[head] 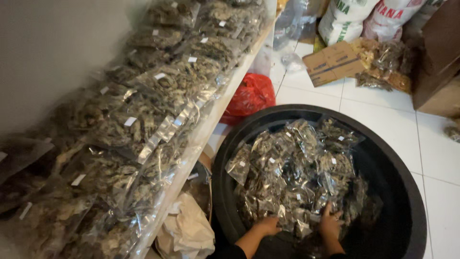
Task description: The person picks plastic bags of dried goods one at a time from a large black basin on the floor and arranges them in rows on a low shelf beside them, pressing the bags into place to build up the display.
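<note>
My left hand (266,224) is pushed into the near edge of the heap of clear packets (297,175), fingers buried among them, so I cannot tell whether its grip is closed on one. My right hand (330,221) lies just beside it, fingers spread flat and pressing down on the packets, wrapped round none that I can see.

The packets are see-through plastic bags of dark, crinkled dried stuff, each with a small white rectangular label. They fill the black round tub (402,192), piled toward its left side.

Left of the tub runs a long pale shelf (211,129), stacked along its whole length with more of the same labelled bags (143,110). Under the shelf, at the tub's near left rim, sits crumpled cream paper (187,230). Beyond the tub's far left rim lies a red plastic bag (251,96). Farther back on the white tiled floor (431,148) lies a flattened brown cardboard box (333,62), with white sacks (354,17) bearing green and red print behind it.
</note>
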{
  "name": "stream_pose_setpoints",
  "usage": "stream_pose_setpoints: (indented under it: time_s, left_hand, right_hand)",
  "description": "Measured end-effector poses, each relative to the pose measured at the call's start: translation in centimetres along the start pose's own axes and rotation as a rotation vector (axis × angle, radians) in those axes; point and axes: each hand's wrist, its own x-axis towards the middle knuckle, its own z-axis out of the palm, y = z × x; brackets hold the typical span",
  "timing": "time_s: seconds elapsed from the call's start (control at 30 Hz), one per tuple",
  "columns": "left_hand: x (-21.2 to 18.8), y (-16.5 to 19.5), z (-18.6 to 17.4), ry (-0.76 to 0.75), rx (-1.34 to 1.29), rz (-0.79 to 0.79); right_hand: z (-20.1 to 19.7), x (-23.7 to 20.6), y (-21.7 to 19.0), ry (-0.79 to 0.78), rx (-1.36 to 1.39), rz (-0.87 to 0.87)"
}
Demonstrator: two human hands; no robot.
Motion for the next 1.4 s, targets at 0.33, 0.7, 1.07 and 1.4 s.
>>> stream_pose_setpoints:
  time_s: [0.33,0.7,1.07,1.4]
  left_hand:
    - [1.1,0.5,0.3,0.091,-0.160,-0.005]
    - [1.8,1.7,-1.4,0.088,-1.135,-0.429]
    - [0.8,2.3,-2.7,0.309,-1.343,0.051]
    - [1.5,3.5,-0.5,0.432,-1.299,0.036]
  right_hand:
    - [2.1,0.4,1.4,-0.341,0.013,0.019]
    - [-0.6,-3.0,5.5,-0.715,1.404,0.080]
    - [-0.8,-4.9,-4.0,-0.392,1.146,-0.321]
    - [-1.8,-6.5,-6.8,0.094,0.702,-0.167]
